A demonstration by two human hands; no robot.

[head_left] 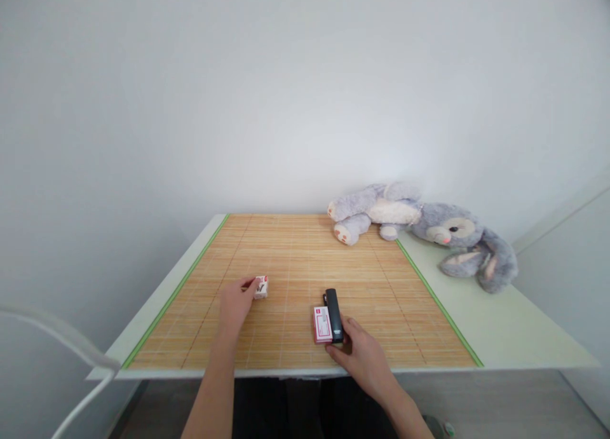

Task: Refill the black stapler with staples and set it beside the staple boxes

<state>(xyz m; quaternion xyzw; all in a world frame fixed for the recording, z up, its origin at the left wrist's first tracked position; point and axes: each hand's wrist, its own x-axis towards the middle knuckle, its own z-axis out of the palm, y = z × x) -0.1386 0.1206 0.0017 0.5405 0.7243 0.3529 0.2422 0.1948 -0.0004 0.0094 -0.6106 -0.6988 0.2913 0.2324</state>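
Note:
My left hand (237,299) is closed on a small white box with red print (261,287), which looks like a box of staples. The fingertips pinch its left side, on or just above the bamboo mat (290,255). At the mat's near part lies a black stapler (334,315), pointing away from me. Directly along its left side is a larger white and pink-red box (323,325). My right hand (358,353) is closed around the stapler's near end, thumb at the bottom and fingers on its right side. Part of those fingers is hidden.
A grey plush rabbit (395,210) lies on its side along the back right, partly over the mat and partly on the pale table (505,324). White walls (286,96) border the table behind and at the sides. A white cable or tube (67,331) curves at the left.

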